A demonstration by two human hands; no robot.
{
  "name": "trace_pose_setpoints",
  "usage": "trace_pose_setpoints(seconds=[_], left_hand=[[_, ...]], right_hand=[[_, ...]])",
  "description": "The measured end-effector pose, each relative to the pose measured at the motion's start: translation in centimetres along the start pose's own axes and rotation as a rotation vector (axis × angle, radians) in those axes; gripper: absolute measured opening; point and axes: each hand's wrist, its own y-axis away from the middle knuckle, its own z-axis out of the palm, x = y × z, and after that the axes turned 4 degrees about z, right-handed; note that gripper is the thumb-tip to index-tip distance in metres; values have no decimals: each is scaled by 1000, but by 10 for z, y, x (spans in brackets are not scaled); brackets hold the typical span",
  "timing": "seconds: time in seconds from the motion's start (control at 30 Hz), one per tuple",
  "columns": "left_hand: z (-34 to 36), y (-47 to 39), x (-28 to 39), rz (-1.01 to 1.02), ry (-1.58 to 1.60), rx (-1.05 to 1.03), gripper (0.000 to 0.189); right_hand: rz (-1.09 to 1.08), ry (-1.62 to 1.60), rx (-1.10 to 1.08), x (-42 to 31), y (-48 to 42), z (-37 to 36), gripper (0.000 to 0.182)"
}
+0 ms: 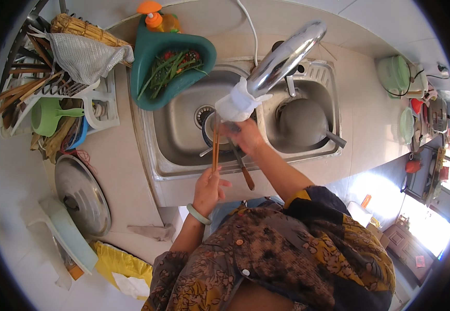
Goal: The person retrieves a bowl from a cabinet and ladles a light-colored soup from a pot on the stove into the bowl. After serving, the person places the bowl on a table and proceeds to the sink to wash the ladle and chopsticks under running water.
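My left hand (pixel 207 190), with a pale bangle at the wrist, grips a pair of wooden chopsticks (pixel 215 149) by their lower ends. They point up over the left basin of a steel sink (pixel 174 142). My right hand (pixel 247 136) is blurred beside the chopsticks' far ends, just below the faucet's white cloth-like cover (pixel 237 102). Something greyish shows at its fingers, too smeared to name. Under the hands, a bowl (pixel 208 126) sits partly hidden near the drain. A utensil with a wooden handle (pixel 248 179) leans over the sink's front rim.
A chrome faucet (pixel 287 58) arches over the sink. In the right basin lies a round pan (pixel 304 122). A green corner strainer (pixel 141 83) holds vegetable scraps. Leftward are a utensil rack (pixel 106 105), a metal lid (pixel 83 194) and a yellow bag (pixel 122 266).
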Motion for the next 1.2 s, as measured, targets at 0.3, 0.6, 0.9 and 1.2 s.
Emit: trace_pose_setpoints(seconds=[0.3,0.6,0.9,1.2], left_hand=[[4,-22,1,-67,149,-51,21],[-3,2,2,-51,149,-70,23],[0,10,9,-15,106,-69,36],[9,-7,12,72,109,-22,44]], right_hand=[[195,252,34,36,23,36,37],[58,192,123,16,-34,30,45],[-127,368,183,-37,-29,-2,33],[-232,154,404,-82,31,-42,26]])
